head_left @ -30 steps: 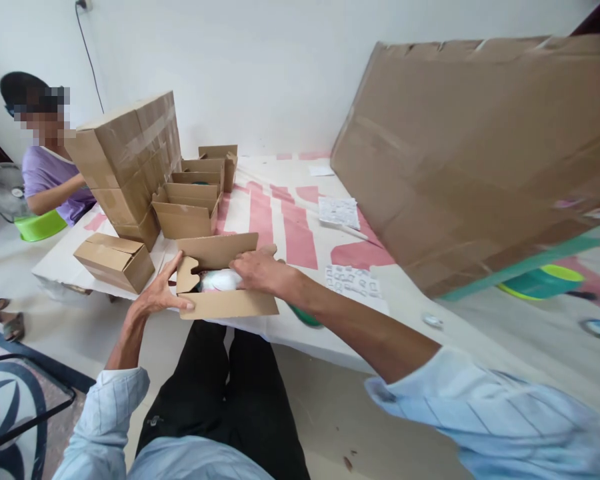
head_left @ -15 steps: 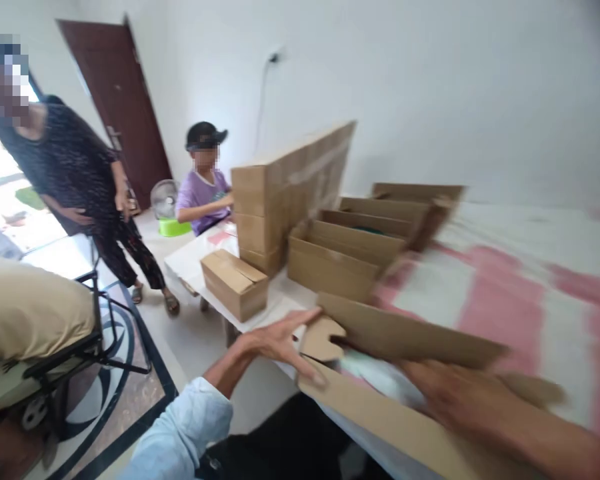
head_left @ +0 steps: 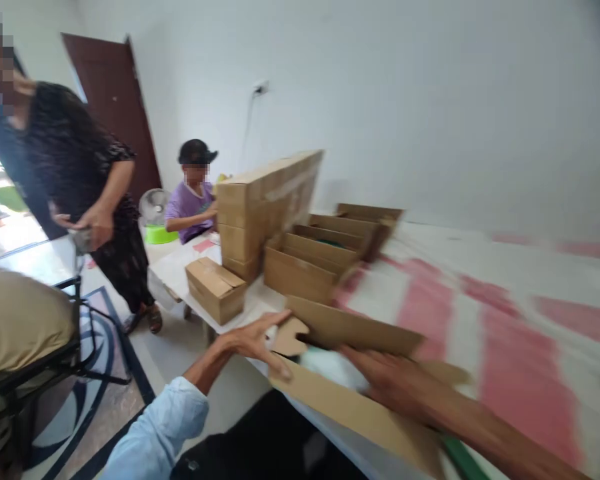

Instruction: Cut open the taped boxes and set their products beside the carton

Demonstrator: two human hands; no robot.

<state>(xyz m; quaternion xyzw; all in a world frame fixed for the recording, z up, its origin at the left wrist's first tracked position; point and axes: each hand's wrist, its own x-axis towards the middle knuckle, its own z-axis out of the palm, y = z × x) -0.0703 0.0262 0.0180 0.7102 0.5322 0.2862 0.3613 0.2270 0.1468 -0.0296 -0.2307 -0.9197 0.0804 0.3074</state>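
Note:
A long open cardboard box (head_left: 350, 407) lies at the table's near edge with its long flaps raised. My left hand (head_left: 260, 343) is closed round its left end, the thumb on the near flap and the fingers by the notched end flap (head_left: 290, 337). Inside shows a pale, crumpled item (head_left: 327, 367), perhaps plastic-wrapped; its kind I cannot make out. My right hand (head_left: 385, 377) reaches into the box from the right, fingers stretched out flat against this item, their tips partly hidden. Below my right forearm a green strip (head_left: 463, 457) sticks out at the box's right end.
Beyond are a closed small carton (head_left: 215, 290), a tall carton stack (head_left: 245, 223) and several open boxes (head_left: 305, 267). A person in purple (head_left: 187, 207) sits behind the stack. Another person in dark clothes (head_left: 75, 153) stands left, beside a folding chair (head_left: 75, 327).
The whole scene has shifted left in view. Both my hands keep their places at the box. The standing person's hands have come together near the chair's top.

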